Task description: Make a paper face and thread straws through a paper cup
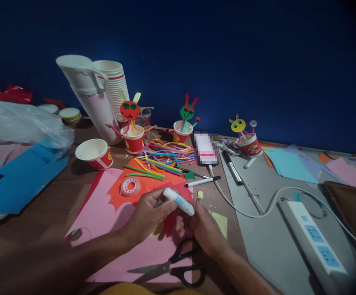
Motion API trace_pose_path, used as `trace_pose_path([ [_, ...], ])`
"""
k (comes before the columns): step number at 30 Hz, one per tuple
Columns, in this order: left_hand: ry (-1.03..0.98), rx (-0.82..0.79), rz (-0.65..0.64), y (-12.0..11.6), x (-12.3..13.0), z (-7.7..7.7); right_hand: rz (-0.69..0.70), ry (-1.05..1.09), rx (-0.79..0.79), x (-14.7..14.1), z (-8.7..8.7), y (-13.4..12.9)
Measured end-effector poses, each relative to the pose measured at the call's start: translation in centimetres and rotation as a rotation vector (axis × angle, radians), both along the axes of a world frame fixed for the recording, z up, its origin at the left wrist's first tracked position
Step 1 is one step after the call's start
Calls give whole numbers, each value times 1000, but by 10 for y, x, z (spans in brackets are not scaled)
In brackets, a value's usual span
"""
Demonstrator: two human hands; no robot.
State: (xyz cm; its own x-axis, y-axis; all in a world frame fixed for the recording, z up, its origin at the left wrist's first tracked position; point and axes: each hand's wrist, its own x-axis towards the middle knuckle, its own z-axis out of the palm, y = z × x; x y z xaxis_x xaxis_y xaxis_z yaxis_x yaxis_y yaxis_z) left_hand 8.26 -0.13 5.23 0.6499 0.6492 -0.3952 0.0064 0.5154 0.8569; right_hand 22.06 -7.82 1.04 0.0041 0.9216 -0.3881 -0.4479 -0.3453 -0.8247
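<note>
My left hand (150, 215) pinches a white glue stick (178, 201) with a blue label, tilted down to the right. My right hand (207, 229) is beside the tube's lower end, thumb raised and fingers curled; what they hold, if anything, is hidden. Beneath both hands lie pink paper (101, 229) and orange paper (116, 192). Black-handled scissors (170, 268) rest partly open, closest to me. A roll of clear tape (130, 186) sits left of the glue stick. Just beyond my right thumb is a small pale yellow paper piece (200, 194).
Colourful pipe cleaners (165, 153) are heaped behind the papers. Decorated cups (134, 139) stand along the wall, near a white jug (88, 94) and stacked cups (116, 82). A charging phone (206, 149), markers (232, 168) and a power strip (313, 237) lie rightward.
</note>
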Motion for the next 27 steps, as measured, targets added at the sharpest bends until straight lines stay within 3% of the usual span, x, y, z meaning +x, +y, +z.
trace_pose_path([
  [5, 67, 92, 135, 3, -2, 3, 149, -12, -20, 3, -1, 1],
  [12, 52, 99, 142, 6, -6, -7, -29, -320, 72, 5, -4, 2],
  [16, 16, 108, 159, 8, -7, -7, -6, -172, -4, 2, -4, 4],
  [20, -33, 79, 50, 7, -6, -1, 110, 12, -89, 1, -3, 4],
  [23, 1, 129, 101, 6, -6, -1, 109, -86, -56, 4, -2, 3],
  [27, 39, 147, 142, 7, -6, -5, -10, -271, 50, 8, -3, 2],
])
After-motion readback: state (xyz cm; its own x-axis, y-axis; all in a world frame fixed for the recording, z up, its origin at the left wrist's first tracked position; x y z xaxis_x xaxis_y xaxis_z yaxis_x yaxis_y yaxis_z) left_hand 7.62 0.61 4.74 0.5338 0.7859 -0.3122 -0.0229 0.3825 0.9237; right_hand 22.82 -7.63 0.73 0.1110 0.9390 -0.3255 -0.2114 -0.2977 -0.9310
